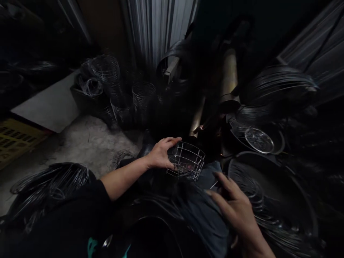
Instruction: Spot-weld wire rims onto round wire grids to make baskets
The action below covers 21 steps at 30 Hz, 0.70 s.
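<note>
My left hand [162, 154] grips the left side of a small round wire basket [199, 159], thumb below and fingers over the rim. The basket is tilted, its open mouth partly facing me, above my lap. To the right, my right hand [233, 202] is apart from the basket, thumb and fingers closed on a thin metal wire [214, 185], most of which is hidden. Dark blue cloth [206, 222] lies over my lap below both hands. Just beyond the basket is a slim brass-coloured rod [198, 118] of a machine.
A large round pan [292, 179] with wire rings stands at my right, a smaller bowl [259, 140] behind it. A thick metal cylinder [229, 77] juts out ahead. Wire baskets [122, 107] are stacked front left; bundled wire [53, 186] and a yellow crate [18, 138] lie left.
</note>
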Each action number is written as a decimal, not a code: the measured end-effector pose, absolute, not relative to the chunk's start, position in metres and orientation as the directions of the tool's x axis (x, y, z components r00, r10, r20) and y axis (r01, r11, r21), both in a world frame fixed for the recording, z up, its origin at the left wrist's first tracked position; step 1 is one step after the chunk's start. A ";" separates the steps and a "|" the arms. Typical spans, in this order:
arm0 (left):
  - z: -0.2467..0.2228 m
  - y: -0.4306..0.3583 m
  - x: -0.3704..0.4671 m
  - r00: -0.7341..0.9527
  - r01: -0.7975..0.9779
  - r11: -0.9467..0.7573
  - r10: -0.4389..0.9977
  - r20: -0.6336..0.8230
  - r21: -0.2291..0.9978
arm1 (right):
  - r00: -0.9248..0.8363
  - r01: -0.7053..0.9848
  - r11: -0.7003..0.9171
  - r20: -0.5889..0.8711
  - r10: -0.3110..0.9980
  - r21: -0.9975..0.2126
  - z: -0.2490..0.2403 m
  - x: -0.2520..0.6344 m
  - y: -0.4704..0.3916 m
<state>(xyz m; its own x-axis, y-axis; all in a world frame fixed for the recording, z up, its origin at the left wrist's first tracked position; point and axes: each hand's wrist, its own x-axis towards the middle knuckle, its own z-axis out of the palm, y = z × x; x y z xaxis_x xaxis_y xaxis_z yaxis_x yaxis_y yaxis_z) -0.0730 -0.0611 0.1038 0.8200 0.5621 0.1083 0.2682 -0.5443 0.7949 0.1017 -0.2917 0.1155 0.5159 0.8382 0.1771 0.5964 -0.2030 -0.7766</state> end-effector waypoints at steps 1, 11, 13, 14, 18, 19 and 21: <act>0.103 -0.062 -0.070 0.823 0.260 -0.554 0.556 0.119 0.791 | 0.401 0.635 -0.155 0.152 0.903 -0.757 0.126 0.100 -0.283; 0.100 -0.071 -0.063 0.832 0.308 -0.626 0.542 0.116 0.717 | 0.103 0.872 -0.102 -0.026 0.994 -0.478 0.135 0.084 -0.213; 0.101 -0.070 -0.062 0.813 0.310 -0.610 0.568 0.129 0.729 | 0.061 0.964 -0.054 0.019 0.998 -0.260 0.129 0.082 -0.213; 0.102 -0.069 -0.061 0.808 0.305 -0.605 0.573 0.137 0.735 | 0.035 0.979 -0.020 0.068 0.997 -0.203 0.126 0.082 -0.214; 0.103 -0.065 -0.057 0.804 0.272 -0.591 0.573 0.158 0.760 | -0.063 0.967 0.139 0.328 0.942 -0.213 0.118 0.089 -0.217; 0.104 -0.064 -0.056 0.804 0.266 -0.588 0.573 0.161 0.764 | -0.069 0.960 0.163 0.371 0.926 -0.227 0.117 0.092 -0.217; 0.104 -0.062 -0.053 0.797 0.256 -0.582 0.578 0.172 0.772 | -0.068 0.949 0.185 0.406 0.911 -0.255 0.117 0.097 -0.215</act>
